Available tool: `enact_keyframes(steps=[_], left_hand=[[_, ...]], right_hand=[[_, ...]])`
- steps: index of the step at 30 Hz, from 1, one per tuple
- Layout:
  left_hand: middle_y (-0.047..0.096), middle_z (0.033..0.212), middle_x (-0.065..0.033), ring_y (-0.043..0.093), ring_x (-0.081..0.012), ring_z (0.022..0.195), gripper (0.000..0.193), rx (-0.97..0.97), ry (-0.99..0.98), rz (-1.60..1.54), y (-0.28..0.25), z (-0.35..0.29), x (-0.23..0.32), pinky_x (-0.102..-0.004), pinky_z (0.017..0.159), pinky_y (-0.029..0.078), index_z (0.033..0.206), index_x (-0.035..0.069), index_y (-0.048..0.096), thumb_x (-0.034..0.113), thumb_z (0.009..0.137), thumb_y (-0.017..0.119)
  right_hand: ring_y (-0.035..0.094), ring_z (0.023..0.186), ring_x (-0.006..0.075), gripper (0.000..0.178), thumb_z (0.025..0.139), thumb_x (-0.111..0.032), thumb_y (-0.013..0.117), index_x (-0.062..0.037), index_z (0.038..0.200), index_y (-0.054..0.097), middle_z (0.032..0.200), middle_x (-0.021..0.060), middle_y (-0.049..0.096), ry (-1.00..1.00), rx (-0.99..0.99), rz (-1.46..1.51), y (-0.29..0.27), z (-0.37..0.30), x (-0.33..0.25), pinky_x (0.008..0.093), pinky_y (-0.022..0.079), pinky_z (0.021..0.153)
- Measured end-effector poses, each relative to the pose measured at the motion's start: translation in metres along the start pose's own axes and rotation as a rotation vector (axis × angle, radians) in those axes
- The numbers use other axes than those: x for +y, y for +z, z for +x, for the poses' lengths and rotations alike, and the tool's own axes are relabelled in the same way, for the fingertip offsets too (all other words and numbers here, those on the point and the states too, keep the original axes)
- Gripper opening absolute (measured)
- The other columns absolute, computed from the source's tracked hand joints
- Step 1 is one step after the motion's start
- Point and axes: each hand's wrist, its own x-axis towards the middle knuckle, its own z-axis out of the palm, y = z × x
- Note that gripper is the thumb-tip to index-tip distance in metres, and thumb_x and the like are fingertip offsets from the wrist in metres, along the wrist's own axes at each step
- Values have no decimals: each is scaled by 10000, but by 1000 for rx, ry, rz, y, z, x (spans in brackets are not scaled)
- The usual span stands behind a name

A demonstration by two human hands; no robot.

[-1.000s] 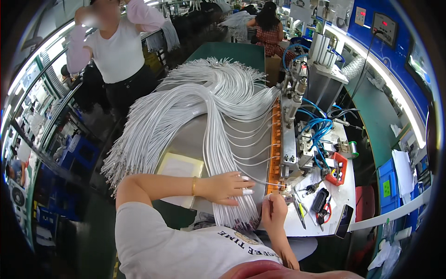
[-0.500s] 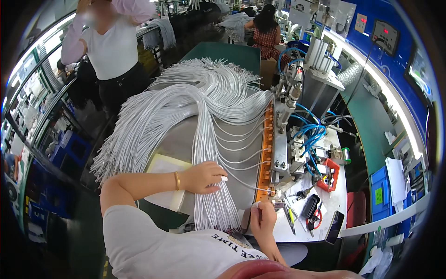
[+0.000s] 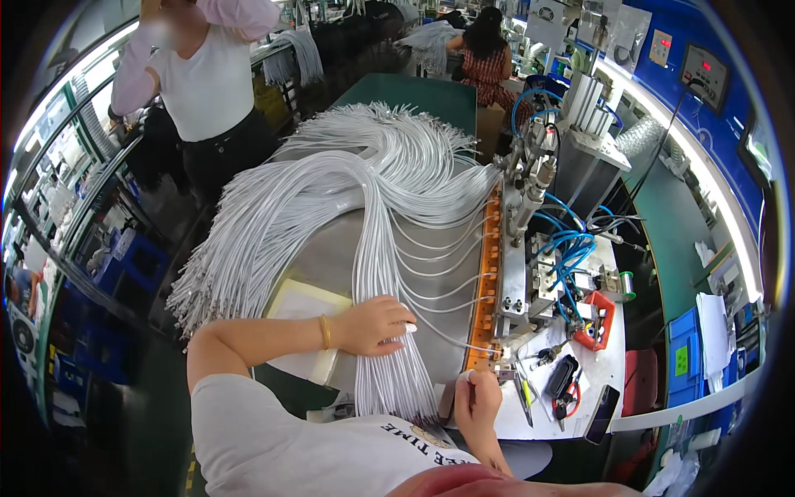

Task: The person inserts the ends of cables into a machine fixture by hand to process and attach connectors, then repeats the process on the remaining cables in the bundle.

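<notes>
A thick bundle of white cables [image 3: 364, 178] lies across the grey work surface, its near ends hanging toward my body. My left hand [image 3: 377, 325] lies over the near part of this bundle, fingers curled around its right side, with white covers on fingertips. Several single cables arc from the bundle to an orange rail [image 3: 487, 286] along the machine's edge. Close to the rail's near end, my right hand [image 3: 479, 404] is closed in a pinch, thumb against fingers. Whatever it may hold is too small to make out.
Right of the rail stands a metal machine [image 3: 530, 190] with blue air tubes [image 3: 571, 257]. Tweezers [image 3: 526, 393], black-handled pliers [image 3: 563, 377], a red bin [image 3: 598, 319] and a phone [image 3: 602, 414] lie nearby. A pale yellow pad [image 3: 306, 302] sits under my left forearm. One person stands at the far left.
The whole scene has shifted slightly right and down in the picture. Both hands keep nearly the same places at the bundle and the rail's end.
</notes>
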Motion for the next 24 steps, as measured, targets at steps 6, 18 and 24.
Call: enact_keyframes(steps=[6, 18, 24], left_hand=[[550, 1116, -124, 534, -294, 968, 301, -4, 0, 6, -4, 3, -1, -412, 880, 407, 995, 12, 593, 182, 753, 650], [602, 1025, -41, 566, -194, 952, 164, -335, -45, 543, -43, 0, -77, -352, 857, 406, 924, 83, 596, 142, 783, 539], [603, 978, -11, 545, -176, 957, 111, -272, 69, 801, -59, 6, -111, -363, 882, 390, 873, 116, 588, 163, 790, 531]], right_hand=[[431, 566, 285, 112, 726, 33, 596, -4, 777, 504, 630, 108, 442, -23, -1, -6, 0, 4, -1, 370, 327, 536], [438, 567, 273, 113, 747, 70, 569, 2, 785, 487, 651, 118, 457, -56, 7, 1, 3, 7, 1, 344, 332, 521], [438, 565, 275, 112, 751, 71, 567, 1, 792, 490, 651, 119, 456, -52, 43, -5, 3, 6, 0, 342, 336, 521]])
